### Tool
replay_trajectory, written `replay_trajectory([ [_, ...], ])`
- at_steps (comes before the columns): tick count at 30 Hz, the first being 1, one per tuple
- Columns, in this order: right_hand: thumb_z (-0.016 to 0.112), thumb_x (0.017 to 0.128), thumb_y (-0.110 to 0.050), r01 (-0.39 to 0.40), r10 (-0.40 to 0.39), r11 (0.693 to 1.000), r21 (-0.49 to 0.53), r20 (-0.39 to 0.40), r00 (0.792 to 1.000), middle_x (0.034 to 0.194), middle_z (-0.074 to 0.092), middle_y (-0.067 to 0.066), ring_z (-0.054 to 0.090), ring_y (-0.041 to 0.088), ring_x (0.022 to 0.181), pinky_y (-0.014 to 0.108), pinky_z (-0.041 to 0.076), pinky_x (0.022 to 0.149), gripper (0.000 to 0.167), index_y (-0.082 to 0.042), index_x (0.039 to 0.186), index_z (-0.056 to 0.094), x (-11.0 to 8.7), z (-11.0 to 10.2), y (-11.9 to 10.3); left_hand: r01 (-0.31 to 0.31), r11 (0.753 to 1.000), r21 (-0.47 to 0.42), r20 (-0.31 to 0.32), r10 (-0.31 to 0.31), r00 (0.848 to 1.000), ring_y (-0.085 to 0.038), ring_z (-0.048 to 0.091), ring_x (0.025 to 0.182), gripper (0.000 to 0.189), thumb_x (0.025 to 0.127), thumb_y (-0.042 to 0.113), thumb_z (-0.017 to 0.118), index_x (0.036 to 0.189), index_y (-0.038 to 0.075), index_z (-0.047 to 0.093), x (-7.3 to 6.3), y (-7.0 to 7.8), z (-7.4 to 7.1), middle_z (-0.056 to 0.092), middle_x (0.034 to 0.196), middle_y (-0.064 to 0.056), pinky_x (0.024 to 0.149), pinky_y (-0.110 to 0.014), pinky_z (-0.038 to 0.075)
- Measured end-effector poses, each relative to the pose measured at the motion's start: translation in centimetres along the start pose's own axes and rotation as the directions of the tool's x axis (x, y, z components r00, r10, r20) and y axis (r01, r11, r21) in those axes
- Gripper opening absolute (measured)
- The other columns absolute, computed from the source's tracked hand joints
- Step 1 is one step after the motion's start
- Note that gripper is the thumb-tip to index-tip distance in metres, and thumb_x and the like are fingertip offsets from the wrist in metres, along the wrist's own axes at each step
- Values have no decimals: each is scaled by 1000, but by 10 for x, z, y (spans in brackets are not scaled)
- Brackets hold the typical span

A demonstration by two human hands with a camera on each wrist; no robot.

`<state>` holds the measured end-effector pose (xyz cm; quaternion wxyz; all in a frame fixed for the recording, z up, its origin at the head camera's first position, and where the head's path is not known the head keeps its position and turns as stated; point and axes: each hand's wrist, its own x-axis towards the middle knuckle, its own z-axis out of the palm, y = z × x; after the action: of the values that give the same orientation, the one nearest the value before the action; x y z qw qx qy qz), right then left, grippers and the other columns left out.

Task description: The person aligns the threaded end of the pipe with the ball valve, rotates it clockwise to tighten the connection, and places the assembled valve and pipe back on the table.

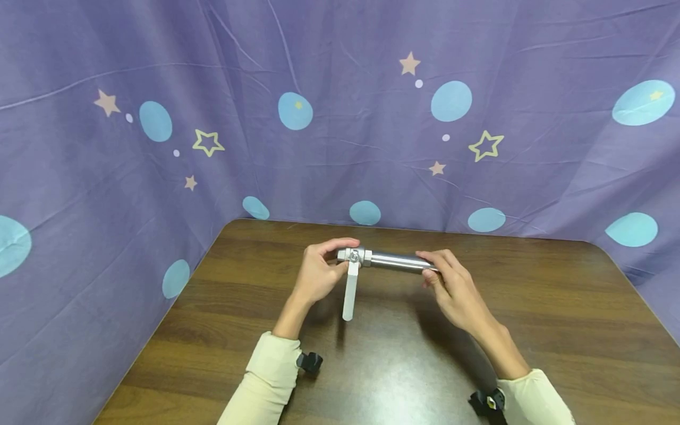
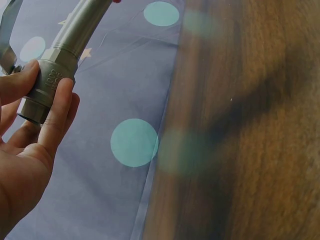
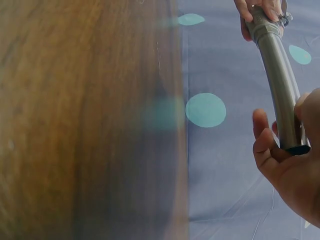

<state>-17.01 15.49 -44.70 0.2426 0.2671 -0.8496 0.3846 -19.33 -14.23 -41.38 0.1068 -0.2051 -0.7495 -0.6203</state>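
A metal ball valve (image 1: 355, 255) with a pale lever handle (image 1: 350, 292) is joined to a straight steel pipe (image 1: 398, 261), both held above the table. My left hand (image 1: 317, 273) grips the valve body, thumb on the near side and fingers round the far side. Raised lettering shows on the valve (image 2: 50, 80) in the left wrist view. At the other end, my right hand (image 1: 455, 290) holds the pipe between thumb and fingers. The pipe's open end (image 3: 298, 149) lies by the right palm in the right wrist view. The lever points toward me.
Below the hands spreads a brown wooden table (image 1: 239, 330) with rounded far corners. A purple curtain (image 1: 340, 147) with stars and blue dots hangs behind it and along the left side. Black wrist-camera mounts (image 1: 310, 362) sit at both cuffs.
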Motion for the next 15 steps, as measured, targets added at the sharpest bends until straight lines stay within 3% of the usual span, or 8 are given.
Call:
replay_trajectory([
  [5,75,95,2,-44,44,999,-11,12,999,137,57,14,54,19,110,25,44,85,55,-6,147,58,0,1,-3,3,1000,7,-10,-3,1000,-5,70,98,44,80,-20,66,121,-6,77,1,-1,0,77,125,-25,86,-24,64],
  [15,79,89,9,-26,25,999,-29,-49,999,129,60,16,59,19,107,13,45,78,50,-3,134,63,1,2,-4,8,1000,7,-5,-8,1000,-8,70,98,44,80,-19,65,122,-7,76,1,0,0,76,125,-25,86,-26,64],
])
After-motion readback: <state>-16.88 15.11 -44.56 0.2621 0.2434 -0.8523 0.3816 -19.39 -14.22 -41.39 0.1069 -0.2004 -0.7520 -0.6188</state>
